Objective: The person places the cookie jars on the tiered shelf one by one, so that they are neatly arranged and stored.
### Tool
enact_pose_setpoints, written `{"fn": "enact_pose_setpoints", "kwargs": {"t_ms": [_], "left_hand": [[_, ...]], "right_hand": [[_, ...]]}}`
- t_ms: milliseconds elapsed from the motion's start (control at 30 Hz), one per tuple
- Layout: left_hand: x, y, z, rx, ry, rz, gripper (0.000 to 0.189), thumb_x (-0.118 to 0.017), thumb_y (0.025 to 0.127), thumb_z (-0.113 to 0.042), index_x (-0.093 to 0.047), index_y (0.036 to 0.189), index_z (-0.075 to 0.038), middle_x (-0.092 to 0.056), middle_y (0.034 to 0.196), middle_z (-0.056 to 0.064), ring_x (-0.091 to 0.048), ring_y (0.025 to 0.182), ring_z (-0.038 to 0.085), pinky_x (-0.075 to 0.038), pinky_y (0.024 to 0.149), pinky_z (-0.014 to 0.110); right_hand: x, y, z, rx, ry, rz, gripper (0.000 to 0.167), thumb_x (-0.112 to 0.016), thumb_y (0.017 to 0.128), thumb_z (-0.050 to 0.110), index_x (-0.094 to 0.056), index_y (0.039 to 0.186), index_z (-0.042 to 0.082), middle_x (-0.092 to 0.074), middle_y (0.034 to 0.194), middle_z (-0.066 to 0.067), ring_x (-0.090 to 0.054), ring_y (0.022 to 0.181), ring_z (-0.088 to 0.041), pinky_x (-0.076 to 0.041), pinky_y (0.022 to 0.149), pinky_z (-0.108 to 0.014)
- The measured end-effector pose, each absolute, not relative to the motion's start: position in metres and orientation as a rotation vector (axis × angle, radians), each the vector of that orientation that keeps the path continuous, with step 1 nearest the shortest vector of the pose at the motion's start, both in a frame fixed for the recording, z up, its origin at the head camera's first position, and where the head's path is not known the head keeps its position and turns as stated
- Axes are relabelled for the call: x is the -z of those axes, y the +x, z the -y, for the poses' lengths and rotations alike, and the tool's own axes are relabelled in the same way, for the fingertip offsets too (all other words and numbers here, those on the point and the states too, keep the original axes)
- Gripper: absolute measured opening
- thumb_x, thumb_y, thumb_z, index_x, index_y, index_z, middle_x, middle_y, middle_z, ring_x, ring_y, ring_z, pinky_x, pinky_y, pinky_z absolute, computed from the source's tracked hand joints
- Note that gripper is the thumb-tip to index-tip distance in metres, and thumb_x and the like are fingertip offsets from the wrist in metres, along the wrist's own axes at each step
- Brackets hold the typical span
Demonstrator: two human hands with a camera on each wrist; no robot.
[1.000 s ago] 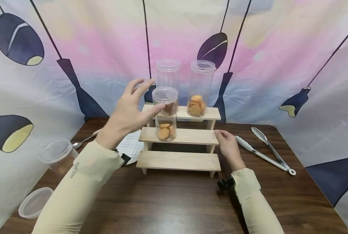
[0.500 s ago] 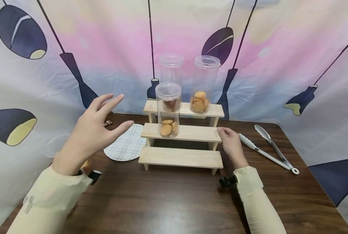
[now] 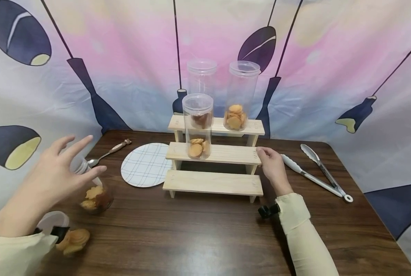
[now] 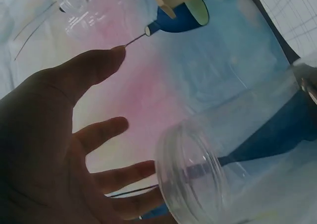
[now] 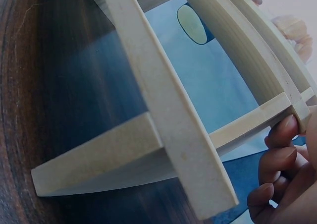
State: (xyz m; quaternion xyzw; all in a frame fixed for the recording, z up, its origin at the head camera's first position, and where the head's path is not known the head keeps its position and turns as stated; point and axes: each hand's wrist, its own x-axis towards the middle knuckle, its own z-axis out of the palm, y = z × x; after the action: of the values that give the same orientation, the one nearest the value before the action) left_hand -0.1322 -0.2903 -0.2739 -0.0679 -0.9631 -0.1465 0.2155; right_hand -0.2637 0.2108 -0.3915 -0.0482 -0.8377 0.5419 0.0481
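My left hand (image 3: 51,182) is spread in the air at the left, fingers apart and holding nothing. Just beyond it stands a clear plastic jar (image 3: 96,199) with cookies in it, partly hidden by the hand. In the left wrist view the jar's threaded rim (image 4: 193,174) lies right beside the fingers. My right hand (image 3: 271,166) grips the right end of the middle step of a three-tier wooden rack (image 3: 222,153). Its fingers curl at the step's end in the right wrist view. One lidded jar with cookies (image 3: 197,130) stands on that step.
On the top step are a jar of cookies (image 3: 240,96) and a jar with brown contents (image 3: 201,76). A round checked mat (image 3: 144,165) and a spoon (image 3: 110,151) lie left of the rack, tongs (image 3: 319,176) right. A clear lid (image 3: 55,220) and cookies (image 3: 74,241) are front left.
My left hand has moved away from the jar on the middle step, leftward and down to the jar at the left. The right hand has kept its grip on the rack.
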Motion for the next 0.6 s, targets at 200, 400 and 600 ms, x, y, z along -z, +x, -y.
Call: {"fn": "enact_pose_setpoints", "kwargs": {"t_ms": [200, 400, 600], "left_hand": [[0.28, -0.129, 0.309, 0.343, -0.054, 2.82, 0.092, -0.076, 0.084, -0.046, -0.031, 0.156, -0.011, -0.029, 0.14, 0.046, -0.033, 0.117, 0.068, -0.027, 0.091, 0.076], [0.285, -0.127, 0.32, 0.274, -0.016, 2.872, 0.1, -0.077, 0.082, -0.049, -0.025, 0.158, -0.012, -0.024, 0.142, 0.046, -0.03, 0.12, 0.067, -0.027, 0.092, 0.077], [0.288, -0.126, 0.325, 0.24, 0.021, 2.895, 0.105, -0.077, 0.079, -0.057, -0.024, 0.158, -0.011, -0.024, 0.142, 0.046, -0.031, 0.119, 0.067, -0.027, 0.091, 0.077]], "right_hand": [[0.391, -0.264, -0.21, -1.667, -0.17, 2.569, 0.061, -0.044, 0.102, 0.055, -0.053, 0.144, 0.012, -0.059, 0.135, -0.016, -0.061, 0.11, -0.031, -0.05, 0.092, -0.045], [0.392, -0.264, -0.209, -1.677, -0.169, 2.552, 0.06, -0.045, 0.102, 0.053, -0.053, 0.144, 0.011, -0.06, 0.132, -0.016, -0.061, 0.106, -0.031, -0.05, 0.09, -0.043], [0.392, -0.263, -0.211, -1.672, -0.155, 2.549, 0.059, -0.045, 0.103, 0.051, -0.053, 0.144, 0.01, -0.061, 0.13, -0.017, -0.061, 0.104, -0.03, -0.05, 0.088, -0.04]]}}
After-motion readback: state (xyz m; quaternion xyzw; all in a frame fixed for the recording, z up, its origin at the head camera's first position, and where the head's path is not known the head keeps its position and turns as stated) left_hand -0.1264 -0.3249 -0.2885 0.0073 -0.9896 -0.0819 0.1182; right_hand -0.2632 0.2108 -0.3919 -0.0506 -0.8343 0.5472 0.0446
